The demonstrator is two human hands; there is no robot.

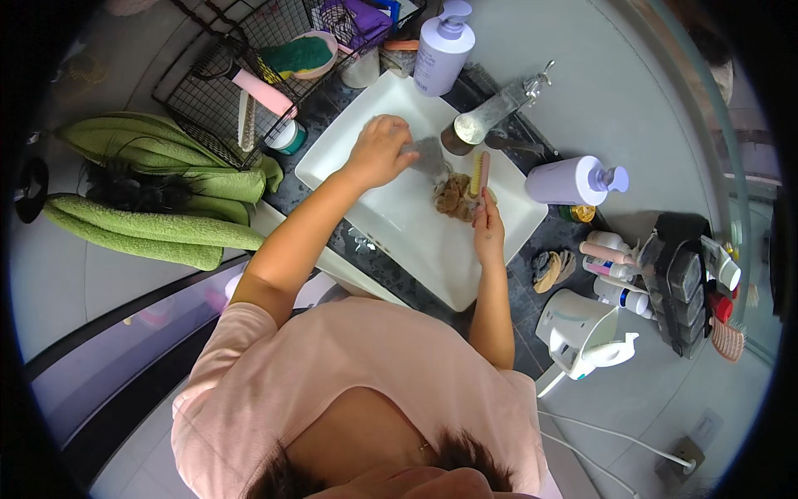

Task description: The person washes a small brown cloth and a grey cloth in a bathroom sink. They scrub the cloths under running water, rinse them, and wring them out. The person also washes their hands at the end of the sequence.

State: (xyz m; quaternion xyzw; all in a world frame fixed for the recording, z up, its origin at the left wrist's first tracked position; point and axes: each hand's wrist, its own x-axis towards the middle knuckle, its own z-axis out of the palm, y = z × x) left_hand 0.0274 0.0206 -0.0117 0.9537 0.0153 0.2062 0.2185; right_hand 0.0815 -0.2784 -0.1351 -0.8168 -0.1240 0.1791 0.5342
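Observation:
My right hand [489,231] grips a pink-handled scrub brush [484,169] with pale yellow bristles. The brush rises above a bunched brown wet cloth [457,198] in the white rectangular washbasin [399,231]. Over the basin's left half is my left hand [381,153], its fingers curled. Right beside its fingertips a grey, blurred streaky patch [427,156] reaches toward the brown cloth; whether it is fabric or splashing water, and whether the hand holds it, I cannot tell. A metal tap [499,112] stands at the basin's back edge.
Lilac pump bottles [442,53] [567,181] stand behind and right of the basin. A black wire basket [206,112] and green towel [230,187] are at left. Crumpled small cloths [553,271], a white appliance [576,334] and a black organiser [676,280] lie right.

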